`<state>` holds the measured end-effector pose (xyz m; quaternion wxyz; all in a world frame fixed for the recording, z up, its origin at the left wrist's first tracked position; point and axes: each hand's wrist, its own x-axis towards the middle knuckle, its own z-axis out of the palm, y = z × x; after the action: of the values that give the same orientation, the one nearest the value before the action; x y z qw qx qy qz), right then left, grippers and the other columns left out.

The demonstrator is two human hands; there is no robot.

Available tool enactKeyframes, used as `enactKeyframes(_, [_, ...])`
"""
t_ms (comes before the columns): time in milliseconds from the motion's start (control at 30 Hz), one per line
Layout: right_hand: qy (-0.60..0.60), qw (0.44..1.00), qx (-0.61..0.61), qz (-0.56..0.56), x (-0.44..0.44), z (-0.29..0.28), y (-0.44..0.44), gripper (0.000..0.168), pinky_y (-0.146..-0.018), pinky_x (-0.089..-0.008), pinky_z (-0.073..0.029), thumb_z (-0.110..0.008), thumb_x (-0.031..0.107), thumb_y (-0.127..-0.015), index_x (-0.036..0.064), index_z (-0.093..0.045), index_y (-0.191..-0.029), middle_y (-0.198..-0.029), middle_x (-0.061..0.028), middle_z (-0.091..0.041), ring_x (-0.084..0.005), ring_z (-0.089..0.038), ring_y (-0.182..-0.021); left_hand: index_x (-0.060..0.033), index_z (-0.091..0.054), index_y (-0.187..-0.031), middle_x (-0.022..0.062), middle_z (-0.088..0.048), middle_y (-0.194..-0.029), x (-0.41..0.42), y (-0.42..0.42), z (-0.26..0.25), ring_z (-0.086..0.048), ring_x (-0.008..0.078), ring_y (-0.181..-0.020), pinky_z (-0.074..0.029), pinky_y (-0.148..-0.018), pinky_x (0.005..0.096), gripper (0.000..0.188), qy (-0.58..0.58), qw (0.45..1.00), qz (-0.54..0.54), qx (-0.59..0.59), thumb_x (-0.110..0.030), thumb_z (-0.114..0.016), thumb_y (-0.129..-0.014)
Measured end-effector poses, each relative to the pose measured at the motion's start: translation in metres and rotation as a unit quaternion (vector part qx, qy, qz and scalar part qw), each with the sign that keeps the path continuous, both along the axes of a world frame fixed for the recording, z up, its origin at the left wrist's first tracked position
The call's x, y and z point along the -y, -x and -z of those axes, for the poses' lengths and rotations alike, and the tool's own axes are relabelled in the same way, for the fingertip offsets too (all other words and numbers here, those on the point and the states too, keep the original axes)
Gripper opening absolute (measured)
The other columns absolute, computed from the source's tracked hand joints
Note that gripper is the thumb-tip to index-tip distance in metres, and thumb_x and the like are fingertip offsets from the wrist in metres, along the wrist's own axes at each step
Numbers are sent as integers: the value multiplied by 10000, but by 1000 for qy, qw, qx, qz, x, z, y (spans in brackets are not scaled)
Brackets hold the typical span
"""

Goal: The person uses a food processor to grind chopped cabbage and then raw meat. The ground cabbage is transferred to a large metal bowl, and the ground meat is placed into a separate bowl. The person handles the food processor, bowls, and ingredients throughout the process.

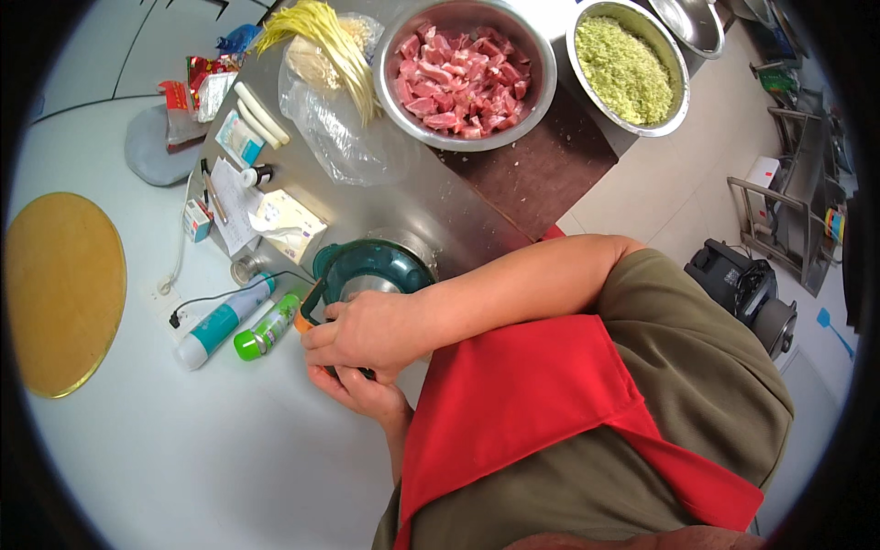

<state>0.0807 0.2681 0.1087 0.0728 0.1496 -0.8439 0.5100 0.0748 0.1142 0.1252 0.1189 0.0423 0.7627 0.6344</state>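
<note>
A translucent dark green plastic vessel (402, 265) with an orange-trimmed edge or handle (301, 323) is before me at the steel counter's near edge. A silvery metal part (371, 284) shows inside it. My right hand (375, 333) lies across its near side, fingers bent over the orange-trimmed part. Just below, my left hand (364, 395) curls around the vessel's lower side. The right hand and forearm hide much of the grip and the vessel's near wall. A black power cord (240, 292) runs towards the vessel, its plug lying on the white surface.
Beyond are a steel bowl (546, 82) of raw meat chunks, another bowl (680, 103) of chopped green vegetable, and yellow chives (337, 51) by a plastic bag (344, 148). A tissue box (292, 223) and two spray cans (227, 323) (268, 328) lie left. A round board (65, 295) is farther left.
</note>
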Motion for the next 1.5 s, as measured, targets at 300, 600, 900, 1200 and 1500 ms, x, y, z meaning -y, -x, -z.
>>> enactKeyframes(300, [21,999,33,-18,2,-3,-1,653,-853,-516,-581,-841,285,-665,152,-647,-1274,-1317,-64,-608,-407,-664,-1097,-10,-487,-1358,134,-559,-1352,-3,-1,-6,-593,259,-1233,-485,-1029,420,444,-39,999,25,11,-234,-472,-975])
enactKeyframes(600, [10,998,51,-30,-2,-7,-2,678,-898,-518,-569,-872,296,-649,133,-642,-1266,-1327,-82,-606,-408,-650,-1132,1,-459,-1400,143,-537,-1363,0,-1,-3,-562,266,-1243,-447,-1058,419,521,-6,1000,30,-4,-270,-475,-954])
enactKeyframes(900, [31,999,36,-26,0,-7,-3,681,-913,-515,-562,-865,288,-648,130,-640,-1271,-1325,-81,-608,-405,-649,-1133,9,-442,-1448,154,-529,-1400,4,-2,-4,-560,272,-1257,-451,-1058,417,561,-3,999,38,-13,-288,-485,-974])
enactKeyframes(1200, [34,998,46,-22,0,-9,-5,698,-902,-511,-562,-879,278,-635,116,-629,-1266,-1312,-68,-603,-383,-648,-1145,14,-438,-1461,163,-529,-1412,6,0,1,-560,279,-1272,-451,-1067,424,575,-1,999,48,-22,-295,-490,-979])
enactKeyframes(1500, [25,999,38,-18,1,-6,-4,714,-916,-515,-561,-884,275,-626,121,-627,-1274,-1314,-67,-601,-388,-644,-1152,19,-433,-1474,173,-528,-1425,8,0,4,-559,285,-1287,-451,-1076,432,589,1,998,52,-24,-303,-495,-984])
